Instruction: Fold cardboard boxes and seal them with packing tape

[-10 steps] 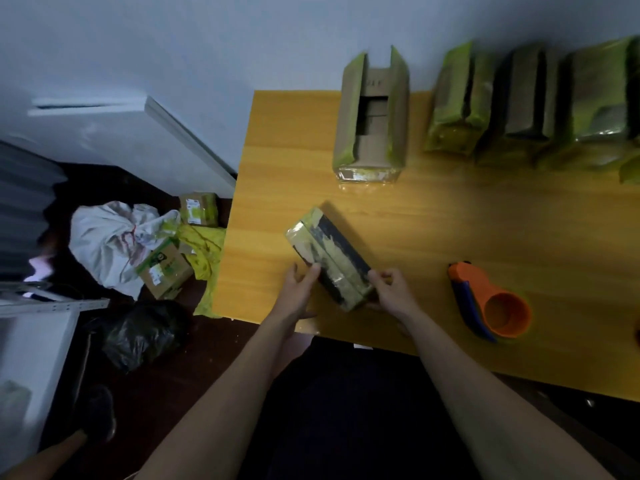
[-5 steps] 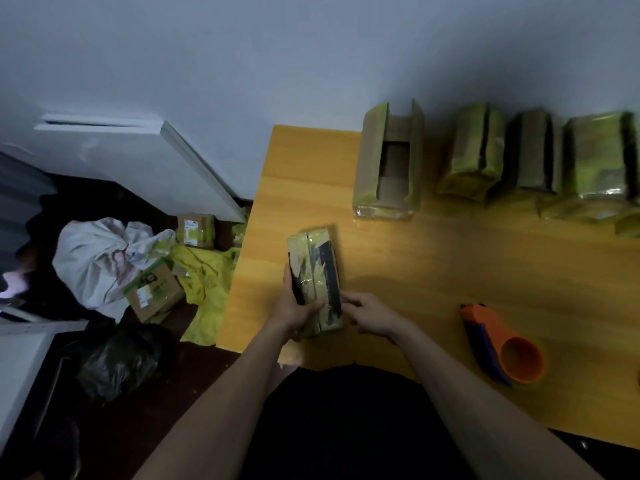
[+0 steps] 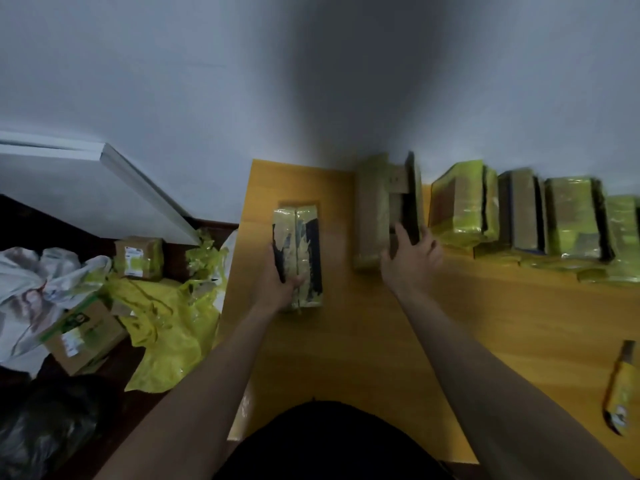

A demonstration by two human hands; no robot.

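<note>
my left hand [image 3: 281,285] grips the taped box [image 3: 298,258] on the counter [image 3: 363,341] – this one looks sealed. my right hand [image 3: 410,258], fingers spread, reaches the open box [image 3: 381,216] at 1 o'clock – next, grasp it and close its flaps.

Left hand [image 3: 280,282] grips taped box [image 3: 299,258] — right hand [image 3: 410,259] touches open box [image 3: 375,209].

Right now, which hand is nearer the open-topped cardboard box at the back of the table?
Right. The right hand is at the open-topped box, fingers on its near end. The left hand grips the taped box beside it.
</note>
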